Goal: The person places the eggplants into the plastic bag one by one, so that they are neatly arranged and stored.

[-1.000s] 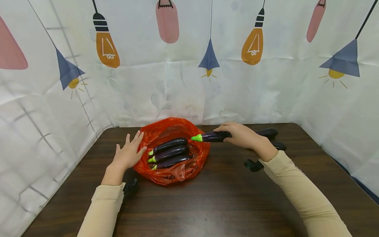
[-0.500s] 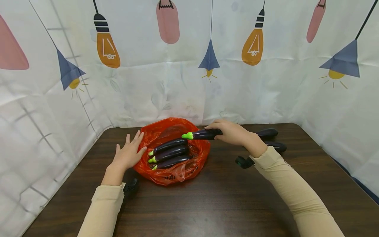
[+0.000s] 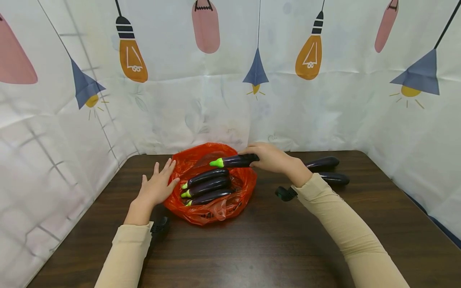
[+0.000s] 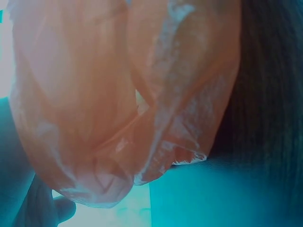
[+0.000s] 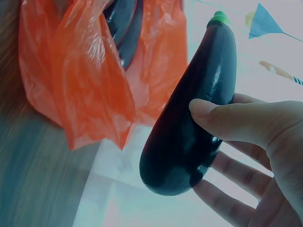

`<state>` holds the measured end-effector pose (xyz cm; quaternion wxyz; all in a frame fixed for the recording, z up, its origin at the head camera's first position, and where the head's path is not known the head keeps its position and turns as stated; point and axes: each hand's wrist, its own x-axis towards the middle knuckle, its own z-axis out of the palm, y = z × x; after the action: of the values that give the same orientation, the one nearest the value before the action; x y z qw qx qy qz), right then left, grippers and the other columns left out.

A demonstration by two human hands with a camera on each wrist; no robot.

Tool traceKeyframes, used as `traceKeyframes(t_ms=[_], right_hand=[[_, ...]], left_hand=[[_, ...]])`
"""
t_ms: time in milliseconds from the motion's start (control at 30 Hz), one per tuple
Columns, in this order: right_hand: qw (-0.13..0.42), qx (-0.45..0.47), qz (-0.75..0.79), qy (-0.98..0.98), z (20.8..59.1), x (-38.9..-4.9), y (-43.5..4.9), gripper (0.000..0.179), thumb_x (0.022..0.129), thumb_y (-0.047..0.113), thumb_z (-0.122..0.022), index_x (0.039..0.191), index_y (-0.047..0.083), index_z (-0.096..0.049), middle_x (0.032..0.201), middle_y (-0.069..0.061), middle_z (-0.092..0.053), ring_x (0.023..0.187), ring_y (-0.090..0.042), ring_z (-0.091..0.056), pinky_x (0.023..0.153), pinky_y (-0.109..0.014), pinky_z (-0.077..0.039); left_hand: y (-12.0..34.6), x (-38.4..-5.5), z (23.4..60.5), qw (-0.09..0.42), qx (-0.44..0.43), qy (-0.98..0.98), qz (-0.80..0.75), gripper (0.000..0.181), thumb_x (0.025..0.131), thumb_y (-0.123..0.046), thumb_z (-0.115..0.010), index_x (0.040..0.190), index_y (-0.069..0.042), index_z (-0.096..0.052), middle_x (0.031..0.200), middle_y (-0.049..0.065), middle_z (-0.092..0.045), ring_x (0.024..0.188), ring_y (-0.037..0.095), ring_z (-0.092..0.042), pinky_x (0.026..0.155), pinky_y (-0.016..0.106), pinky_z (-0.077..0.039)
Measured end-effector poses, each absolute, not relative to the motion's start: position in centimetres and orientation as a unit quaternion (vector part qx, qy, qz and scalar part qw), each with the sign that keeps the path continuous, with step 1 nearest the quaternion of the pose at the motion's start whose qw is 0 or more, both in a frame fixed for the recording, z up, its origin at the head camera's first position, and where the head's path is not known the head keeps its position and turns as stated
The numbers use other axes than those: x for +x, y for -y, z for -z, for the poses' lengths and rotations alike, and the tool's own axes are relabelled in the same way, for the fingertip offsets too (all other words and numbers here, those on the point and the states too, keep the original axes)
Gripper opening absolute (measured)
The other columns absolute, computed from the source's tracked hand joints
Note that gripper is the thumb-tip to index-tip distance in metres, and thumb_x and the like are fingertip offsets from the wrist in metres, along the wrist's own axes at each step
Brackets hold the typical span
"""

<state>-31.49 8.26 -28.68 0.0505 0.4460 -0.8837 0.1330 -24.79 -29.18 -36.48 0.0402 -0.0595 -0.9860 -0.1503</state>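
Observation:
Between thumb and fingers, my right hand (image 3: 268,157) grips a dark purple eggplant (image 3: 235,161) by its thick end. Its green stem points left, over the back part of a red plastic bag (image 3: 248,188). Inside the bag, 3 more eggplants (image 3: 207,186) lie side by side with stems to the left. My left hand (image 3: 155,189) has its fingers spread and rests against the bag's left rim. In the left wrist view the bag's side (image 4: 94,94) fills most of the picture. The right wrist view shows the held eggplant (image 5: 194,109) beside the bag's opening.
Two more eggplants (image 3: 335,179) lie on the dark wooden table (image 3: 252,248) at the back right, partly behind the right forearm. A white printed curtain (image 3: 223,112) stands along the table's back and sides.
My right hand has carried the eggplant leftward, from the bag's right edge to over its back part. The left hand has stayed at the rim.

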Motion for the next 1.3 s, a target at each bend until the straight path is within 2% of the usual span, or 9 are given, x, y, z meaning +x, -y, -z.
traceKeyframes(t_ms=[267,467,967,1300], right_hand=[[0.038,0.452,-0.132,0.881,28.7,-31.9,-6.4,0.048,0.094,0.004,-0.075,0.140,0.011,-0.064,0.132,-0.012,-0.064,0.122,-0.031,-0.060,0.102,-0.047,-0.050],[0.023,0.444,-0.141,0.884,28.7,-32.1,-5.3,0.050,0.095,0.006,-0.074,0.143,0.011,-0.062,0.141,-0.012,-0.060,0.132,-0.031,-0.054,0.107,-0.046,-0.047],[0.012,0.446,-0.109,0.888,28.4,-32.8,-1.9,0.050,0.096,0.006,-0.073,0.143,0.013,-0.062,0.149,-0.012,-0.055,0.140,-0.031,-0.047,0.113,-0.043,-0.042],[0.018,0.456,-0.072,0.887,29.0,-33.0,0.4,0.048,0.095,0.008,-0.074,0.142,0.015,-0.064,0.139,-0.007,-0.061,0.130,-0.025,-0.056,0.106,-0.039,-0.048]], left_hand=[[29.2,-24.8,36.6,0.040,-0.060,0.986,0.151,0.073,0.107,-0.031,-0.053,0.164,-0.005,-0.017,0.170,0.019,-0.009,0.151,0.053,0.000,0.104,0.085,0.000],[29.2,-24.8,36.5,0.040,-0.059,0.986,0.149,0.073,0.107,-0.031,-0.053,0.164,-0.005,-0.016,0.170,0.018,-0.008,0.151,0.053,0.001,0.105,0.085,0.000],[29.1,-24.7,36.4,0.051,-0.053,0.988,0.137,0.074,0.106,-0.031,-0.054,0.165,-0.006,-0.016,0.170,0.018,-0.010,0.152,0.052,0.001,0.105,0.084,0.001],[29.1,-24.8,36.4,0.048,-0.050,0.989,0.132,0.073,0.106,-0.031,-0.053,0.164,-0.005,-0.017,0.169,0.019,-0.011,0.152,0.052,0.001,0.106,0.084,0.001]])
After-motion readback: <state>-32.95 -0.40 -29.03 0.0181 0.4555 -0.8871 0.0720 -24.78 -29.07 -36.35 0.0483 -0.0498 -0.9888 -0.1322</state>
